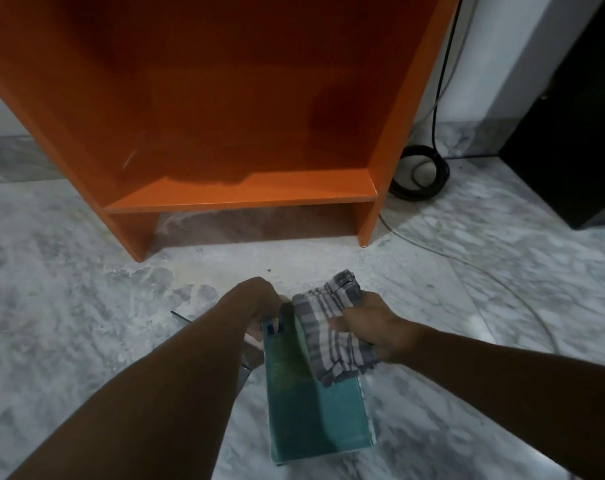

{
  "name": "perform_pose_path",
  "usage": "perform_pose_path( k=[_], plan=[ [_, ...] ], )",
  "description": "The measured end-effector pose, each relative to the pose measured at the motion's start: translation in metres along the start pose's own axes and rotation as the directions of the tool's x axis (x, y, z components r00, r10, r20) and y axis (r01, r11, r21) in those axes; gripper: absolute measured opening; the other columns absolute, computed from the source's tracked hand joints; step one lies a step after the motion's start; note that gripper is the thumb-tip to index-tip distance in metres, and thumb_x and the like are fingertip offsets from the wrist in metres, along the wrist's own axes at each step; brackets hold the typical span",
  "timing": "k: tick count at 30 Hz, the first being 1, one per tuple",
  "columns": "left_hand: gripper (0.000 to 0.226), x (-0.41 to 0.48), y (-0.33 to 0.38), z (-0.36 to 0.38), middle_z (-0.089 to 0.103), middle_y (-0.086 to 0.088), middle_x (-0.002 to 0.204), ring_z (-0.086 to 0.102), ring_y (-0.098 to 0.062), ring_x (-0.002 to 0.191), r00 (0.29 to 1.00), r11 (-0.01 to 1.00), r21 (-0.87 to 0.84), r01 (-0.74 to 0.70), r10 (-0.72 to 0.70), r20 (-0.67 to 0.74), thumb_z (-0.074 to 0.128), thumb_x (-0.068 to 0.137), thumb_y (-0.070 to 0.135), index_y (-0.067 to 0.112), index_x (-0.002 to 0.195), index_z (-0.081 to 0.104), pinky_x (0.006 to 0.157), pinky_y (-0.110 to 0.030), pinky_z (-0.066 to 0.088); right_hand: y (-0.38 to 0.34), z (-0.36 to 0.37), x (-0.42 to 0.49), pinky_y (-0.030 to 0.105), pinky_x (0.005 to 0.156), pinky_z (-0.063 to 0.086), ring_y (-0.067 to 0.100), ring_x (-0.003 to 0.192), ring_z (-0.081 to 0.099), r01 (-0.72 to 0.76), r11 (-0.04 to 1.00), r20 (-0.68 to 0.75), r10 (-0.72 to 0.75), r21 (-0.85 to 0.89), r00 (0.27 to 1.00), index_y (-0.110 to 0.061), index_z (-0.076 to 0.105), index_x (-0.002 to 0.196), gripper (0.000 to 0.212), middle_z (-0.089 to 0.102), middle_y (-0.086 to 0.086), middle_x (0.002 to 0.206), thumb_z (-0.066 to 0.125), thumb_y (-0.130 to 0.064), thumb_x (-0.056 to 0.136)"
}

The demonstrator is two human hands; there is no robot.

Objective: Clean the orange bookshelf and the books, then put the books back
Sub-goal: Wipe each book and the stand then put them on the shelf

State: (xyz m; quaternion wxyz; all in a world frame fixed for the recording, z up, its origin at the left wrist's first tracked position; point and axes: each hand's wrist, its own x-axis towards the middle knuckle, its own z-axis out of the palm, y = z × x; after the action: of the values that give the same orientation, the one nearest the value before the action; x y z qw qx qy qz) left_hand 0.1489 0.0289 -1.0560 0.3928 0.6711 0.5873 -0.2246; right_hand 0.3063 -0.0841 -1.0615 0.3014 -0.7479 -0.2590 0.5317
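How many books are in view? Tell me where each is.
1. The teal rectangular book is gripped by the left hand above the marble floor; the forearm may hide others.

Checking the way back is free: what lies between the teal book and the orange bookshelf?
Head view: only bare marble floor, dusty white, between book and bookshelf.

Orange bookshelf point(225, 98) dead ahead, front open; reach inside bounded by left side panel point(69, 140), right side panel point(398, 116), bottom board point(245, 194). Low gap under the board. Marble floor point(86, 289) open between shelf foot and hands. Right of shelf: coiled black cable point(420, 173) near the panel, pale cord point(467, 268) across the floor, black cabinet point(571, 133) beyond. Close in, left hand point(263, 299) gripping teal book point(315, 410) and right hand point(373, 327) gripping striped cloth point(328, 323) fill the middle
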Motion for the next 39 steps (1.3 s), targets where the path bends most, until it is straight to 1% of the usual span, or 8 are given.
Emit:
perform_pose_path(
  k=[8,13,16,19,23,29,35,39],
  plan=[
    [0.017,-0.039,0.010,-0.052,0.059,-0.009,0.094,0.055,-0.022,0.080,0.986,0.903,-0.400,-0.157,0.166,-0.012,0.064,0.092,0.025,0.009,0.097,0.061,0.069,-0.031,0.049,-0.051,-0.044,-0.039,0.050,0.077,0.059,0.033,0.086,0.073,0.086,0.969,-0.030,-0.082,0.233,0.996,-0.005,0.068,0.106,0.022,0.075,0.014,0.096,0.065,0.003,0.086],
    [0.030,-0.097,0.041,-0.089,0.070,-0.014,0.108,0.069,-0.029,0.091,0.894,0.353,-0.880,-0.318,0.421,-0.154,0.070,0.086,0.031,0.007,0.104,0.069,0.083,-0.044,0.056,-0.115,-0.068,-0.073,0.055,0.079,0.057,0.037,0.088,0.072,0.272,0.893,-0.098,-0.254,0.359,0.962,0.001,0.063,0.116,0.030,0.074,0.018,0.101,0.064,0.001,0.087],
    [0.034,-0.135,0.059,-0.112,0.072,-0.016,0.105,0.072,-0.032,0.089,0.821,0.167,-0.897,-0.410,0.496,-0.283,0.062,0.091,0.037,0.007,0.105,0.069,0.080,-0.049,0.058,-0.163,-0.079,-0.102,0.048,0.067,0.060,0.035,0.085,0.073,0.438,0.830,-0.176,-0.401,0.346,0.899,0.003,0.062,0.116,0.029,0.073,0.021,0.098,0.062,0.005,0.087],
    [0.032,-0.162,0.072,-0.128,0.073,-0.012,0.104,0.072,-0.029,0.090,0.746,0.061,-0.837,-0.544,0.493,-0.448,0.058,0.096,0.035,0.007,0.108,0.066,0.072,-0.043,0.060,-0.202,-0.091,-0.130,0.040,0.071,0.060,0.032,0.085,0.070,0.623,0.781,-0.315,-0.602,-0.043,0.734,0.000,0.064,0.109,0.024,0.070,0.023,0.099,0.065,0.002,0.085],
    [0.032,-0.181,0.075,-0.136,0.070,-0.014,0.114,0.069,-0.031,0.099,0.687,0.000,-0.765,-0.644,0.441,-0.578,0.057,0.096,0.031,0.006,0.115,0.065,0.078,-0.041,0.059,-0.247,-0.102,-0.160,0.031,0.069,0.051,0.025,0.083,0.063,0.621,0.471,-0.129,-0.849,-0.626,0.513,-0.018,0.064,0.102,0.019,0.067,0.008,0.094,0.065,-0.014,0.084],
    [0.052,-0.193,0.057,-0.145,0.068,-0.016,0.121,0.066,-0.035,0.109,0.649,0.021,-0.708,-0.706,0.421,-0.634,0.052,0.097,0.046,0.002,0.124,0.062,0.097,-0.053,0.051,-0.267,-0.099,-0.181,0.014,0.069,0.044,0.009,0.090,0.058,0.689,0.118,-0.252,-0.963,-0.715,-0.097,-0.014,0.066,0.113,0.025,0.070,0.002,0.104,0.064,-0.011,0.089],
    [0.062,-0.197,0.051,-0.147,0.067,-0.018,0.121,0.066,-0.035,0.110,0.651,0.091,-0.676,-0.731,0.392,-0.650,0.047,0.095,0.054,0.003,0.128,0.060,0.098,-0.051,0.049,-0.152,-0.061,-0.119,0.041,0.109,0.037,0.029,0.139,0.033,0.612,-0.089,0.226,-0.962,-0.785,0.150,-0.020,0.044,0.144,0.064,0.032,0.012,0.154,0.062,-0.001,0.085],
    [0.051,-0.187,0.035,-0.148,0.071,-0.013,0.116,0.070,-0.029,0.103,0.645,0.076,-0.662,-0.746,0.329,-0.689,0.046,0.098,0.048,0.007,0.121,0.063,0.090,-0.046,0.055,-0.093,-0.073,-0.117,0.037,0.085,0.054,0.011,0.103,0.063,0.722,-0.244,0.567,-0.787,-0.647,0.242,-0.026,0.065,0.119,0.031,0.066,-0.002,0.116,0.064,-0.012,0.091]
  ],
)
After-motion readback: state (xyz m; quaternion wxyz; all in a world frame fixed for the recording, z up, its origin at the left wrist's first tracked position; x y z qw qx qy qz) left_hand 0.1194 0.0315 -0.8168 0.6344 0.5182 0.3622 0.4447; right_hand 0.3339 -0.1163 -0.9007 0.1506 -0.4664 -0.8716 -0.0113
